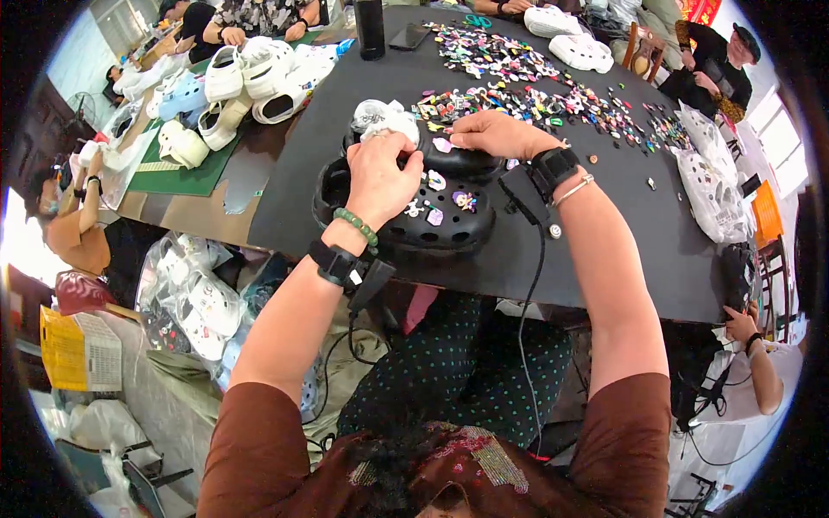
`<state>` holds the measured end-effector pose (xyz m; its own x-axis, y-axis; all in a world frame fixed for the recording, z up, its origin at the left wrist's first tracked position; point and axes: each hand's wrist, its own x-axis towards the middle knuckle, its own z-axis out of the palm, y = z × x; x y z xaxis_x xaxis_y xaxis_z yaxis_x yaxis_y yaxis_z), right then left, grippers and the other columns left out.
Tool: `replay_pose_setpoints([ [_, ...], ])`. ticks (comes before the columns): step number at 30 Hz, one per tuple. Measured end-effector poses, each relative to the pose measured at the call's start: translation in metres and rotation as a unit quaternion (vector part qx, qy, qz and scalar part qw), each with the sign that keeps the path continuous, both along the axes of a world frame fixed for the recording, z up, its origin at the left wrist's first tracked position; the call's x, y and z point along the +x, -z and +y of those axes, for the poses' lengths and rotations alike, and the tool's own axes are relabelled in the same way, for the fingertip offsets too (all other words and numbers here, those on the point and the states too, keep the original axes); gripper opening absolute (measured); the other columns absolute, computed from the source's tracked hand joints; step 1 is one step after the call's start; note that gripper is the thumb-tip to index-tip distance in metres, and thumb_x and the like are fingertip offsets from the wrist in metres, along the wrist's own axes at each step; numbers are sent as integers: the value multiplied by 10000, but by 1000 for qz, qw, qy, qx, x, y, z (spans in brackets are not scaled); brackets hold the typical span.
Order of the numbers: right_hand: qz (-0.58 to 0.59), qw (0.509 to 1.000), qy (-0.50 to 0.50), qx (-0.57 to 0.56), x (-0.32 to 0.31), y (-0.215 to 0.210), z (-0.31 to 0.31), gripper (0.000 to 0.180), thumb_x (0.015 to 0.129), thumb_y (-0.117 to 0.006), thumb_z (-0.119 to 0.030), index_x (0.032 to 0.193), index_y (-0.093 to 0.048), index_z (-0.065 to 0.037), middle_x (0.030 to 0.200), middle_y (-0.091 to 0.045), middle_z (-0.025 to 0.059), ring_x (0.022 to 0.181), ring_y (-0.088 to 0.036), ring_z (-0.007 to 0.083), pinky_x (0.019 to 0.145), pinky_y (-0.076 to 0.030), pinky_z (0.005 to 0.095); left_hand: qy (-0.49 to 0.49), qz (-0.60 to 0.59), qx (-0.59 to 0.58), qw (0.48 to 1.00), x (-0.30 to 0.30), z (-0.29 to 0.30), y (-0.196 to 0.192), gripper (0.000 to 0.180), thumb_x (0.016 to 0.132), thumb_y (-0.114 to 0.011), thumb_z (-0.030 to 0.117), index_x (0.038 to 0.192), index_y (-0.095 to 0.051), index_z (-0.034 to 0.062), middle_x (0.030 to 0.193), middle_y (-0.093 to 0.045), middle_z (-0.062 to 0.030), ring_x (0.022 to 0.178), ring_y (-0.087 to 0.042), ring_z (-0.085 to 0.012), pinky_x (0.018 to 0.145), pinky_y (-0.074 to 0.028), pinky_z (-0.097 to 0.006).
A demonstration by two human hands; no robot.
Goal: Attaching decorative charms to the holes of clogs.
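Observation:
Two black clogs lie side by side in front of me. The near clog (440, 231) carries several shoe charms (434, 216) on its perforated top. My left hand (384, 177) is closed on the far clog (462, 162), beside crumpled clear wrapping (384, 116) at its opening. My right hand (505, 138) rests over the far clog's toe, thumb and fingers pinched together next to a pale pink charm (442, 145). Whatever lies between those fingertips is too small to make out.
Loose colourful charms (509, 65) spread across the dark table (604, 250). White clogs (259, 78) pile up at the left, and bagged clogs (712, 190) at the right. A black bottle (370, 30) and phone (409, 36) stand far back. Cables hang from both wrists. Other people sit around.

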<state>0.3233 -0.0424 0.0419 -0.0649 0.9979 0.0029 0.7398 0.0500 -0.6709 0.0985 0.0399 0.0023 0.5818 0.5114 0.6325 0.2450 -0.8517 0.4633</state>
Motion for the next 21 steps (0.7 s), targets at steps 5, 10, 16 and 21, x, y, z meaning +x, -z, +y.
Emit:
replay_pose_setpoints([
  [5,-79,996,-25,32,-6,-7,-3,283,950,-584,-290,940,-647,-14,830,-650,122,782,-603,250,751,-475,378,-4,-6,-2,1000,1,0,1,121,801,-690,178,808,-640,69,815,-643,-75,803,-629,-284,795,-421,-412],
  [10,-167,979,-66,99,-21,-12,-19,329,951,-586,-337,956,-602,-8,876,-600,167,881,-598,344,779,-478,423,-13,3,-17,1000,-5,-4,1,119,798,-690,173,807,-639,65,839,-653,-85,835,-632,-287,822,-415,-413],
  [16,-273,962,-10,17,-34,-23,-8,408,856,-675,-354,998,-604,22,1006,-651,215,1002,-629,384,852,-491,478,-14,6,-20,1000,-4,-7,-2,120,797,-688,178,806,-642,67,880,-659,-87,884,-626,-288,856,-395,-417],
  [21,-366,930,4,40,-46,-23,-12,334,857,-670,-323,1016,-602,-37,948,-669,189,923,-671,357,770,-534,463,-11,-4,-10,1000,-4,-5,0,114,790,-686,175,800,-639,71,827,-633,-79,840,-613,-290,827,-390,-409],
])
